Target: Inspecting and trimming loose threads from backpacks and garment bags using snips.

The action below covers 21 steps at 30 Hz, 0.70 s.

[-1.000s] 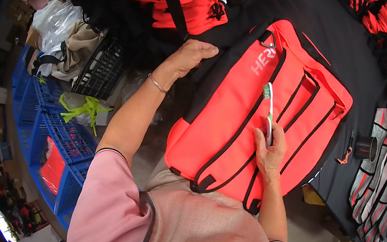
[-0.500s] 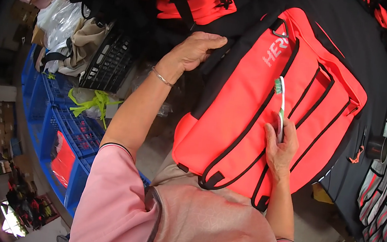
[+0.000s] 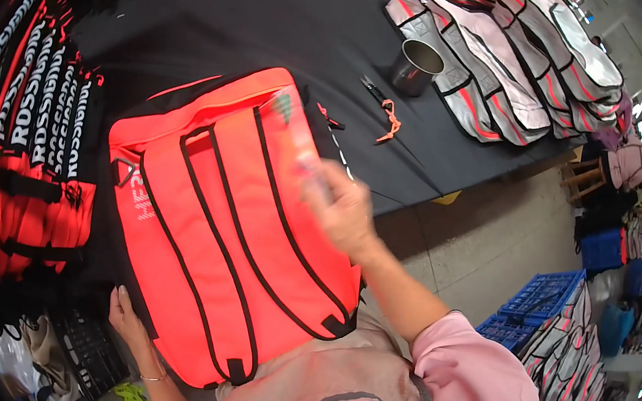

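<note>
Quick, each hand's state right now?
Left hand: at the side of the red backpack; grip cannot be told.
Right hand: closed, holding a toothbrush.

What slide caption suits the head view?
A person's right grip holds a toothbrush over a red backpack, left grip by its edge.

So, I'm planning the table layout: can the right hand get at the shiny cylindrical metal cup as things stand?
Probably yes: nothing tall seems to stand between the right hand and the cup, though the hand's grip holds a green-bristled toothbrush.
</note>
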{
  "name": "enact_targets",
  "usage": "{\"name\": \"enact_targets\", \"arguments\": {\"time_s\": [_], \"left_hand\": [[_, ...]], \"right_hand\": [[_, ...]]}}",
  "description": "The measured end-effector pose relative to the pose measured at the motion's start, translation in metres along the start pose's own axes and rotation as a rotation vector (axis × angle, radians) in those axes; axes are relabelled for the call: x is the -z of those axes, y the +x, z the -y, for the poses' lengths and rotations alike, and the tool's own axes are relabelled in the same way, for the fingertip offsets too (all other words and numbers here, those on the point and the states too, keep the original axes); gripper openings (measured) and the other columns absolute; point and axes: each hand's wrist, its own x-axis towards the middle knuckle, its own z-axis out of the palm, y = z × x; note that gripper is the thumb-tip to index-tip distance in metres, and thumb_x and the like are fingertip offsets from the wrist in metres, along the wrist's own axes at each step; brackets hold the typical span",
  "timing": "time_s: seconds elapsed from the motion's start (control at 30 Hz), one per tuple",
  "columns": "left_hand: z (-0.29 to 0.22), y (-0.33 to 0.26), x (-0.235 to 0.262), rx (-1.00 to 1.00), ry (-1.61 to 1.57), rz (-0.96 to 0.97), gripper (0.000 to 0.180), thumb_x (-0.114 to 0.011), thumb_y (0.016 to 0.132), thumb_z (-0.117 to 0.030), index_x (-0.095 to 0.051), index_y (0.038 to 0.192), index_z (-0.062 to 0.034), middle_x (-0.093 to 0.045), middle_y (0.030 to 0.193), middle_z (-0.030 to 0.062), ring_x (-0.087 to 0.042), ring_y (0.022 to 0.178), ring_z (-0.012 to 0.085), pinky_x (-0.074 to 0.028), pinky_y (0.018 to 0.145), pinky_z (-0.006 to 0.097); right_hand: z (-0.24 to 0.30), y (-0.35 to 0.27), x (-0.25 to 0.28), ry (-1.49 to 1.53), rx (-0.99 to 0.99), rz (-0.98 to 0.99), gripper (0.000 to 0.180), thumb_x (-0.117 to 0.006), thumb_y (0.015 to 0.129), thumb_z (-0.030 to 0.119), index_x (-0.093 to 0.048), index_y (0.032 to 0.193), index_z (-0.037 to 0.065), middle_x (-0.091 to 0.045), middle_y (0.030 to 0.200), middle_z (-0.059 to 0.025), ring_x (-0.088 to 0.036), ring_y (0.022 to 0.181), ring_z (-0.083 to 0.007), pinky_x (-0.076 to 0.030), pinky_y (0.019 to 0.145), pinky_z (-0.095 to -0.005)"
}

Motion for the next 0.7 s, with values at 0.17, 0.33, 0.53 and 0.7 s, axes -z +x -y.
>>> {"name": "enact_targets", "arguments": {"time_s": [0.17, 0.33, 0.53, 0.7], "left_hand": [[0.019, 0.003, 0.0, 0.055, 0.05, -0.112, 0.049, -0.055, 0.1, -0.032, -0.056, 0.125, 0.0102, -0.064, 0.11, 0.0108, -0.055, 0.099, 0.0157, -0.042, 0.092, 0.026], [0.031, 0.009, 0.004, 0.022, -0.061, -0.002, 0.048, -0.052, 0.101, -0.033, -0.057, 0.12, 0.0104, -0.063, 0.106, 0.009, -0.054, 0.096, 0.0157, -0.042, 0.091, 0.027], [-0.003, 0.004, -0.009, 0.242, -0.372, 0.073, 0.053, -0.05, 0.101, -0.042, -0.059, 0.12, 0.0067, -0.061, 0.116, 0.0066, -0.055, 0.103, 0.0138, -0.042, 0.093, 0.027], [-0.034, -0.013, 0.003, 0.187, -0.242, 0.229, 0.062, -0.071, 0.086, -0.027, -0.045, 0.132, 0.0067, -0.058, 0.126, 0.0133, -0.059, 0.109, 0.0185, -0.048, 0.094, 0.031]], "right_hand": [[-0.044, 0.036, 0.12, -0.464, -0.143, -0.403, 0.028, -0.063, 0.091, 0.02, -0.064, 0.111, 0.002, -0.067, 0.084, -0.0118, -0.066, 0.075, -0.0226, -0.051, 0.071, -0.0339], [-0.101, 0.044, 0.209, -0.868, -0.262, -0.381, 0.044, -0.062, 0.09, 0.023, -0.056, 0.126, -0.002, -0.064, 0.107, -0.026, -0.061, 0.102, -0.0415, -0.046, 0.095, -0.0461], [-0.078, 0.054, 0.165, -1.049, 0.039, -0.277, 0.042, -0.063, 0.09, 0.021, -0.058, 0.126, 0.002, -0.058, 0.122, -0.0214, -0.053, 0.114, -0.0397, -0.041, 0.099, -0.0461], [-0.053, 0.036, 0.044, -0.566, -0.06, 0.023, 0.042, -0.068, 0.088, 0.024, -0.059, 0.118, -0.005, -0.065, 0.102, -0.0206, -0.065, 0.092, -0.0332, -0.05, 0.084, -0.0372]]}}
